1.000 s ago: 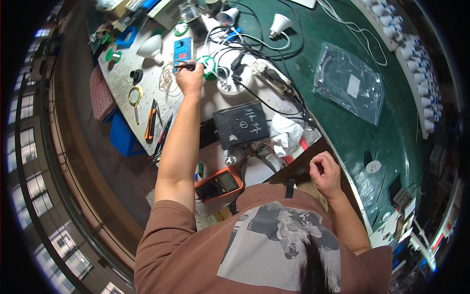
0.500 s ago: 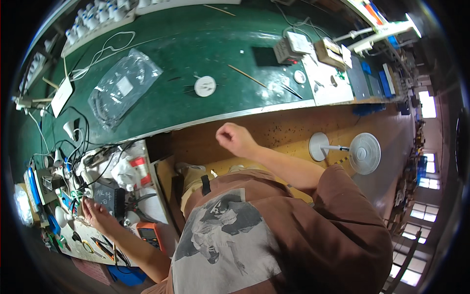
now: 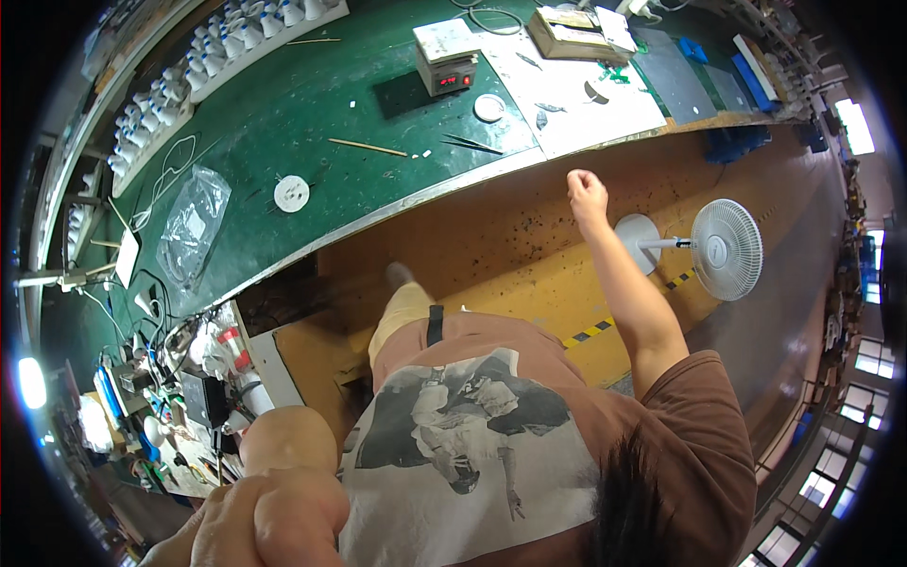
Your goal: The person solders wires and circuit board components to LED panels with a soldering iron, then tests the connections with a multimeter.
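My left hand (image 3: 269,501) is very large and close at the lower left, its fingers bent; whatever it may hold is hidden. My right hand (image 3: 588,200) hangs over the floor just off the bench's front edge, fingers curled together with nothing visible in them. Nearest to it on the green bench (image 3: 312,123) lie dark tweezers (image 3: 472,144) and a thin wooden stick (image 3: 368,146). A round white disc (image 3: 291,194) sits farther left, near a clear plastic bag (image 3: 194,231).
A small box with a red display (image 3: 446,71) stands on the bench beside a shallow round white dish (image 3: 489,108). White conical parts (image 3: 213,57) fill racks at the back left. A white fan (image 3: 726,248) stands on the floor at right. Cables and tools crowd the left side bench (image 3: 179,444).
My left hand has come away from the side bench and up close to the view. My right hand has moved rightward along the bench edge. The view has shifted right.
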`<state>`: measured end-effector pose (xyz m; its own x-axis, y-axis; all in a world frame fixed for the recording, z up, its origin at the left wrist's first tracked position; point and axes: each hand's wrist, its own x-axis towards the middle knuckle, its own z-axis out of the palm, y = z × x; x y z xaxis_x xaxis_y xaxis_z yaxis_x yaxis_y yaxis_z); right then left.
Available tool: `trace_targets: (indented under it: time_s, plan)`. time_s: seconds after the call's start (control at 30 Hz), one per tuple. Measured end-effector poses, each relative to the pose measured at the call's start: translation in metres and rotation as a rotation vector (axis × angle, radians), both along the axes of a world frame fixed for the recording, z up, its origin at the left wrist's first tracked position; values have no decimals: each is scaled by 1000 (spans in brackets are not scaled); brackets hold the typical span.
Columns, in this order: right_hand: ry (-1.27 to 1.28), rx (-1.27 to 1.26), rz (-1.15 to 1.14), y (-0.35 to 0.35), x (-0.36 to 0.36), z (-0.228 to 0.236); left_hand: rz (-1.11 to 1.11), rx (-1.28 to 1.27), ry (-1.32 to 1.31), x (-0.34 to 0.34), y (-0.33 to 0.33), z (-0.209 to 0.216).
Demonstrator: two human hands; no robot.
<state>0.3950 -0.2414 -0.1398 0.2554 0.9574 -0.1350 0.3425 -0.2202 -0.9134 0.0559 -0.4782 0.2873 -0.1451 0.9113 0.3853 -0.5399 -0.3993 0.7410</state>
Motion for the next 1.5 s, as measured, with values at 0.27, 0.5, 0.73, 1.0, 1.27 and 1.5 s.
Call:
trace_targets:
  time_s: [0.27,0.5,0.73,1.0,1.27,1.5]
  plan:
    - [-554,-26,-5,123,41,-51,-65,-119,-105,51,88,-27]
    - [-596,-108,185,157,48,-56,-280,-432,5,41,214,-30]
    - [-575,-46,299,163,53,-47,-399,-75,-79,63,286,-61]
    - [-411,-16,403,172,67,-44,-453,-22,-18,103,332,-57]
    - [-100,-293,467,194,84,-39,-394,-203,108,154,338,-34]
    - [314,-421,420,203,107,-51,-237,-495,129,188,334,-11]
